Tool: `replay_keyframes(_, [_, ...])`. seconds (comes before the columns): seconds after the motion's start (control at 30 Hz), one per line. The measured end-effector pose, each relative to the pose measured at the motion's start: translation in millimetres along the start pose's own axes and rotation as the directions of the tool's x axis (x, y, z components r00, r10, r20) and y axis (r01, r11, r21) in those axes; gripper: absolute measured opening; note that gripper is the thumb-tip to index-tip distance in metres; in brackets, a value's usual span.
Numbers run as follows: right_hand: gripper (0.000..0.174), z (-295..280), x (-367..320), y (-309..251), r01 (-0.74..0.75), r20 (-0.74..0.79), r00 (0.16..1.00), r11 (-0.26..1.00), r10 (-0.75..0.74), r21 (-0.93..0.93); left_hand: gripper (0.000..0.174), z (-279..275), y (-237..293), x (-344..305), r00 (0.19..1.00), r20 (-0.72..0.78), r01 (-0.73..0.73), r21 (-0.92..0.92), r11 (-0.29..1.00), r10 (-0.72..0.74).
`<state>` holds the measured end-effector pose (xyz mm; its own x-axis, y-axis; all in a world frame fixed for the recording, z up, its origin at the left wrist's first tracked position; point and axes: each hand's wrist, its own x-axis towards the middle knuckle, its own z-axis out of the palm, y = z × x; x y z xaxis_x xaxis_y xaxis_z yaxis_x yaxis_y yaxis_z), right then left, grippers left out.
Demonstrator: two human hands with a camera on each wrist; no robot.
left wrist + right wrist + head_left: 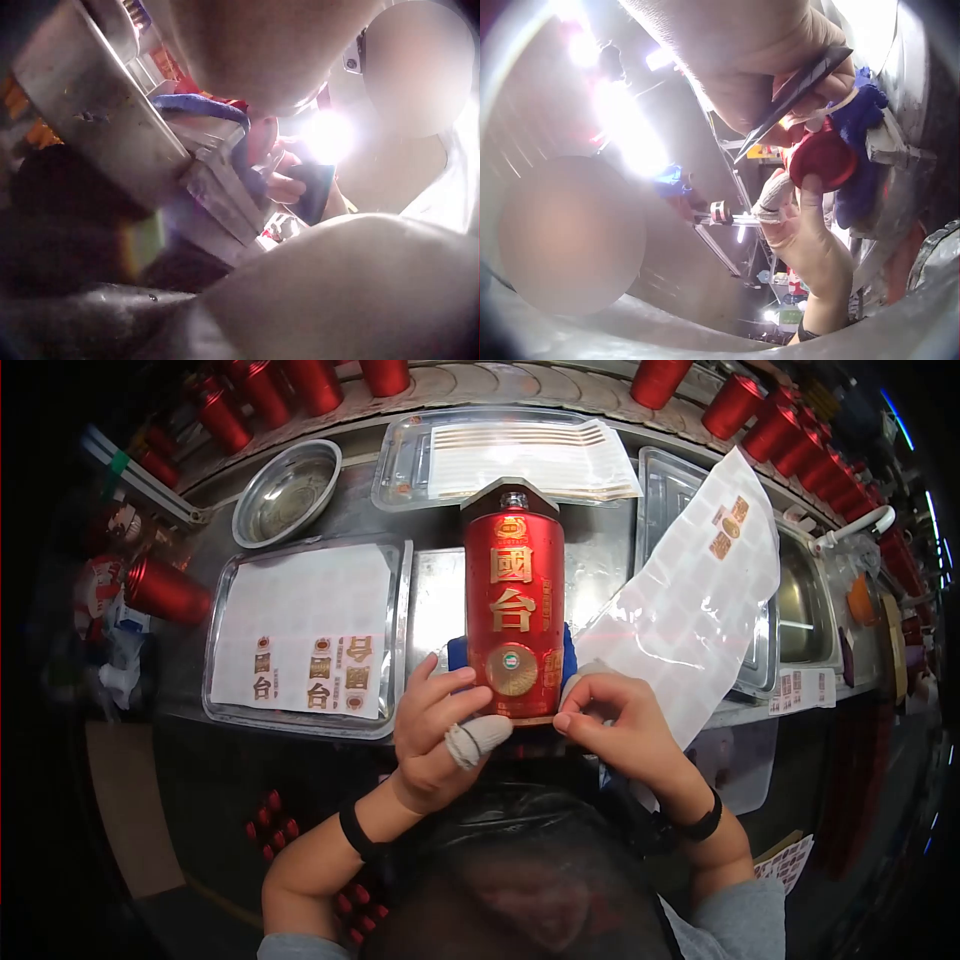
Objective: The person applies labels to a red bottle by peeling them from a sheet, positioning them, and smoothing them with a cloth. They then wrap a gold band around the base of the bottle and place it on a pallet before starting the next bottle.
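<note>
A red bottle (515,605) with gold characters lies on a blue cloth (571,660), its base toward me. My left hand (437,730) holds the base end from the left, fingers along its side. One finger wears a white wrap (478,741). In the right wrist view, a digit of that hand presses on the round red base (826,159). My right hand (622,725) is at the base's right edge, thumb and forefinger close together. It holds a dark, flat, pointed blade (799,97), which also shows in the left wrist view (313,192).
Left, a clear tray (215,660) carries a label sheet (300,585). A metal bowl (287,495) and another tray (400,445) with striped backing stand behind. A large backing sheet (690,610) spreads at right, before a sink (805,600). Red bottles (310,385) line the back.
</note>
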<state>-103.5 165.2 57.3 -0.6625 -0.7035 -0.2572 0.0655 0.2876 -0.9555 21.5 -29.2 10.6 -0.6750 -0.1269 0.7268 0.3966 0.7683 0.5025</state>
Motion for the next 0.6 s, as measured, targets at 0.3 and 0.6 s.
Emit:
replay_keyframes(0.3, [0.012,1.3,-0.1,0.1,-0.003,-0.016,1.0,1.0,0.004,0.003,0.033,7.0,0.1,11.7,0.997,0.03,-0.073,0.004,0.997,0.072])
replay_keyframes(0.6, [0.012,3.0,0.9,1.9,0.0,-0.007,1.0,0.999,0.0,0.035,0.028,-1.1,4.5,13.2,0.99,0.103,-0.105,0.085,0.991,0.096])
